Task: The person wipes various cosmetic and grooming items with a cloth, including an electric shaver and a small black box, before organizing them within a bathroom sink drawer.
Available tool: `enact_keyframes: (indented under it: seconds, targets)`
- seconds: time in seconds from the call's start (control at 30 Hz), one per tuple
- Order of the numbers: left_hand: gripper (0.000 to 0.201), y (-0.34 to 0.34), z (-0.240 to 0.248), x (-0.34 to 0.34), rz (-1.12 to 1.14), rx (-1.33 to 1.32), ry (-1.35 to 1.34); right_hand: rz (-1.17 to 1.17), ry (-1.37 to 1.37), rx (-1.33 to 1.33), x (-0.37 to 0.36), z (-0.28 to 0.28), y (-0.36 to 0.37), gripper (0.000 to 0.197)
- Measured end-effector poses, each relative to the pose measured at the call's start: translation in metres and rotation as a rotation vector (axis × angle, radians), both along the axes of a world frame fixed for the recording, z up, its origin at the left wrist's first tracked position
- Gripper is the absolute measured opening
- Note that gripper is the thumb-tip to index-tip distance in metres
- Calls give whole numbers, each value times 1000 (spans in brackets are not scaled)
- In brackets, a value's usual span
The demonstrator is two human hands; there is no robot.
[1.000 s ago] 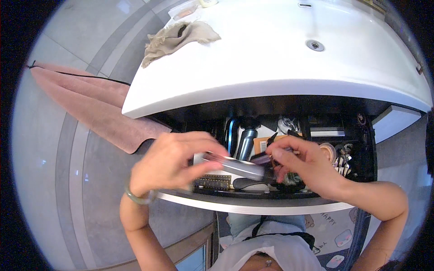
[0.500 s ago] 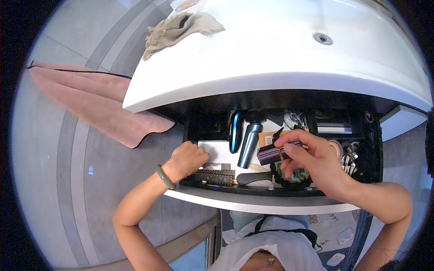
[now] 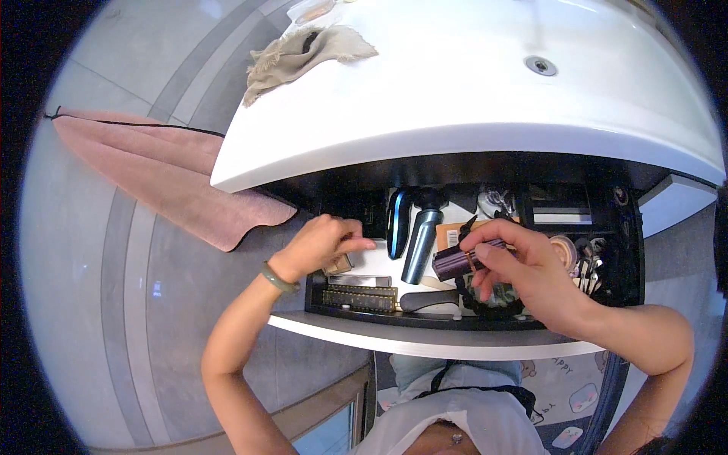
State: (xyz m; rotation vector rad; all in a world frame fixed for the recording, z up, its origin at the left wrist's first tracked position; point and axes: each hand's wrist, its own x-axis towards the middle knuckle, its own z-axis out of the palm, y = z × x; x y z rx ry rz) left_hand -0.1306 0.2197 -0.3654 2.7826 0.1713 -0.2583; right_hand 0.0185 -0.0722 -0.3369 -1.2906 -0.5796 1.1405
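Observation:
My right hand [image 3: 523, 262] is closed around a dark purple cosmetic tube [image 3: 453, 263] with a gold-coloured band, held over the open drawer [image 3: 318, 307]. My left hand [image 3: 322, 244] hovers over the drawer's left end, thumb stretched to the right and apart from the fingers. Just below it a small tan box [image 3: 340, 264] lies in the drawer, partly hidden by the hand; I see no grip on it. Close by are a slim silver box [image 3: 359, 280] and a dark patterned long box [image 3: 359, 299]. A teal cylinder-shaped appliance [image 3: 422, 246] lies between my hands.
A black device with a blue stripe [image 3: 396, 224], a dark handle [image 3: 428, 301], an orange-brown packet [image 3: 447, 235], brushes [image 3: 586, 274] and a round compact [image 3: 562, 250] fill the drawer. Above it juts the white basin [image 3: 455, 98] with a beige cloth [image 3: 303, 61]. A pink towel [image 3: 167, 171] hangs left.
My left hand has lifted away from the drawer's left front and its thumb has stretched out, uncovering the small tan box. My right hand keeps the purple tube in nearly the same place.

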Motion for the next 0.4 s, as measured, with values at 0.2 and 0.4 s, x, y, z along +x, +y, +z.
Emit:
enact_keyframes:
  seconds: [0.2, 0.4]
  targets:
    - [26, 2, -10, -11, -165, 105, -85, -24, 20, 7, -2, 2, 1, 17]
    - [21, 7, -9, -18, -257, 40, 210, -4, 6, 16, 0, 1, 0, 16]
